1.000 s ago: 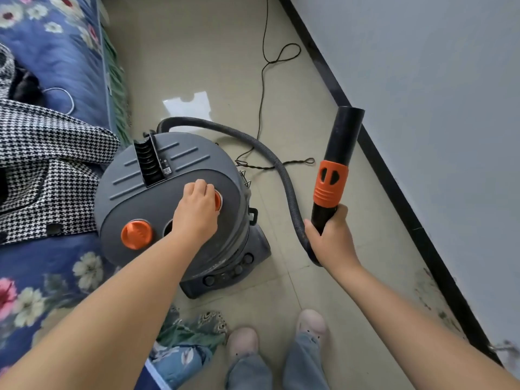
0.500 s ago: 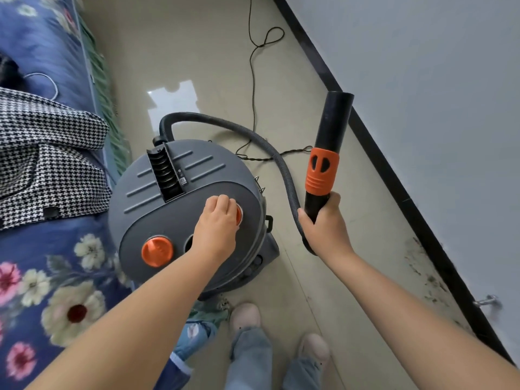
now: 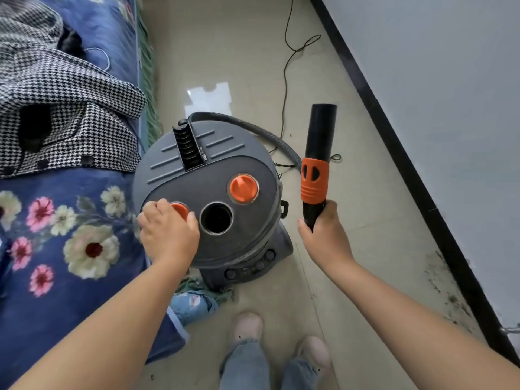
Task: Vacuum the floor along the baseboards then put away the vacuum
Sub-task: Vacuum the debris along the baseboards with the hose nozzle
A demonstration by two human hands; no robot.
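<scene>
Tiled floor (image 3: pixel 351 249), vacuum (image 3: pixel 208 192) lid port open, left hand (image 3: pixel 167 230) on knob

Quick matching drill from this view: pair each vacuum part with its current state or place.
1. hose nozzle
2. round port
3. right-side orange knob
4. left-side orange knob

a. uncovered, untouched
b. open, dark inside
c. held upright in the right hand
d. partly under the left hand

Pairs: 1-c, 2-b, 3-a, 4-d
</scene>
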